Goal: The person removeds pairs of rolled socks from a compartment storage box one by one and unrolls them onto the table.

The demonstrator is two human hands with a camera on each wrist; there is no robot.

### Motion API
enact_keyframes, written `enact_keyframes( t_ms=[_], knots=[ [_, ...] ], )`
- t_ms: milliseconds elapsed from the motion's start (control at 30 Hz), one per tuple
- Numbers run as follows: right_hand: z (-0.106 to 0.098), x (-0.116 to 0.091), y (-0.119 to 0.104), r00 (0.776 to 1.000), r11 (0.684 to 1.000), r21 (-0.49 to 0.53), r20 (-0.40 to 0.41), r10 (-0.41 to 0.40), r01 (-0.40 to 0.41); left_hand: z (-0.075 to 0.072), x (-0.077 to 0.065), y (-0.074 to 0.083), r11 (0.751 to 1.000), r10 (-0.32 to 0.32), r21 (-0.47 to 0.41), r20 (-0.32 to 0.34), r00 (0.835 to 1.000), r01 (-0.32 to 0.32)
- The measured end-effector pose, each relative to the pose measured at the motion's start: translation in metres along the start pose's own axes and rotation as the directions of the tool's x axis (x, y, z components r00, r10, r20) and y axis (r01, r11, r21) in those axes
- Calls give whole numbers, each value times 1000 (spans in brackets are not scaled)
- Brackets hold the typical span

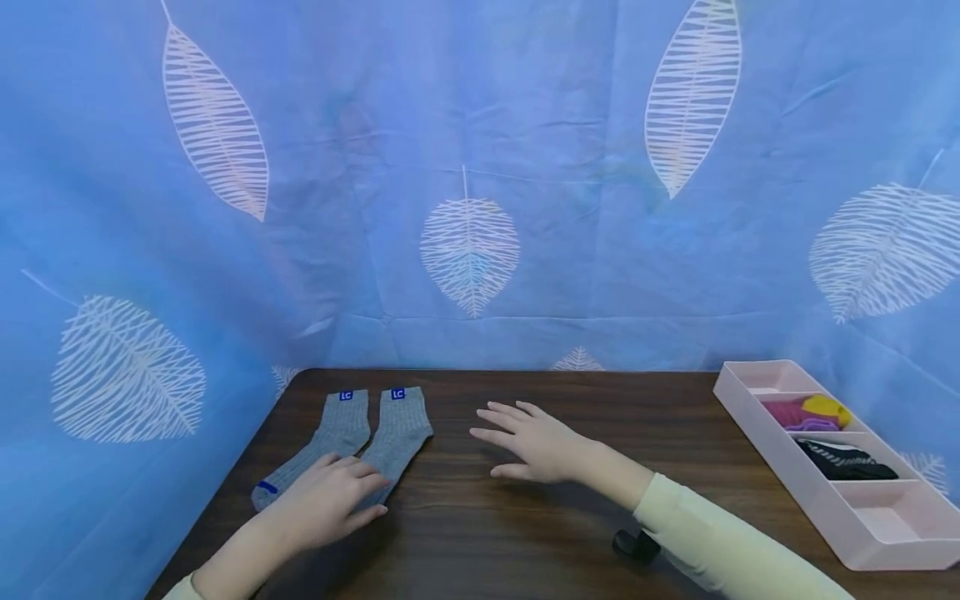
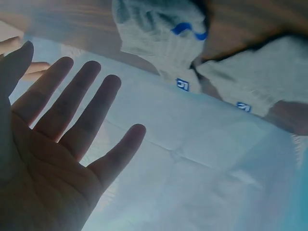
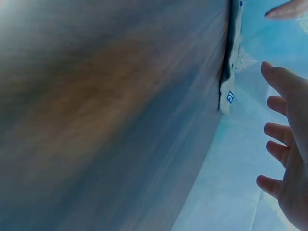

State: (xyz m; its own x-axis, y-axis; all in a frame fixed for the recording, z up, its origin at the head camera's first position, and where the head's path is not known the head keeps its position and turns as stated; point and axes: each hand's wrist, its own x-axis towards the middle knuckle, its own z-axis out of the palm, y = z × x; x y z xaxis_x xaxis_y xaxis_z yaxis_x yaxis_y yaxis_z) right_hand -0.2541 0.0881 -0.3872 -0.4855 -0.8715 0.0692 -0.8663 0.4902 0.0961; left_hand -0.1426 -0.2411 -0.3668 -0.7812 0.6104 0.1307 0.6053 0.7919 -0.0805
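Two grey ribbed socks lie side by side at the table's left, the left sock (image 1: 340, 425) and the right sock (image 1: 400, 433), each with a blue tag at its cuff. The toe of the left one has a blue stripe. My left hand (image 1: 326, 502) is over their near part and hides some of it. In the left wrist view the fingers (image 2: 86, 113) are spread and hold nothing. To the right of the socks, my right hand (image 1: 542, 444) hovers above the table with straight, parted fingers and a bare palm.
On the right of the dark wooden table (image 1: 600, 400) stands a pale pink divided box (image 1: 795, 492). Its compartments hold a pink and yellow bundle (image 1: 810, 413) and a black striped bundle (image 1: 846, 460). A blue leaf-print curtain (image 1: 555, 250) hangs behind.
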Motion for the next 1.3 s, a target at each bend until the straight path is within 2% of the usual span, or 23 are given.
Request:
enact_keyframes(
  t_ms=[200, 367, 500, 700, 867, 1133, 1300],
  knots=[
    [-6, -41, -6, 999, 1000, 15, -42, 12, -12, -1, 26, 3, 988, 129, 88, -31, 991, -126],
    [-4, -73, -9, 994, 997, 44, -84, 63, -59, 3, 53, 8, 966, 235, 136, -120, 965, -218],
    [-3, -103, -12, 980, 993, 49, -164, 114, -107, 4, 74, 16, 955, 280, 151, -174, 944, -256],
    [-4, -151, -12, 930, 970, 30, -276, 241, -242, 11, 100, 27, 942, 329, 154, -235, 915, -299],
    [-5, -185, -8, 893, 942, 30, -310, 328, -335, 12, 122, 36, 940, 335, 153, -249, 909, -305],
    [-11, -219, 4, 859, 933, -22, -397, 321, -359, 7, 151, 47, 935, 352, 150, -284, 892, -321],
    [-16, -239, 10, 829, 926, -20, -454, 328, -378, 2, 169, 56, 937, 349, 133, -294, 890, -323]
  ],
)
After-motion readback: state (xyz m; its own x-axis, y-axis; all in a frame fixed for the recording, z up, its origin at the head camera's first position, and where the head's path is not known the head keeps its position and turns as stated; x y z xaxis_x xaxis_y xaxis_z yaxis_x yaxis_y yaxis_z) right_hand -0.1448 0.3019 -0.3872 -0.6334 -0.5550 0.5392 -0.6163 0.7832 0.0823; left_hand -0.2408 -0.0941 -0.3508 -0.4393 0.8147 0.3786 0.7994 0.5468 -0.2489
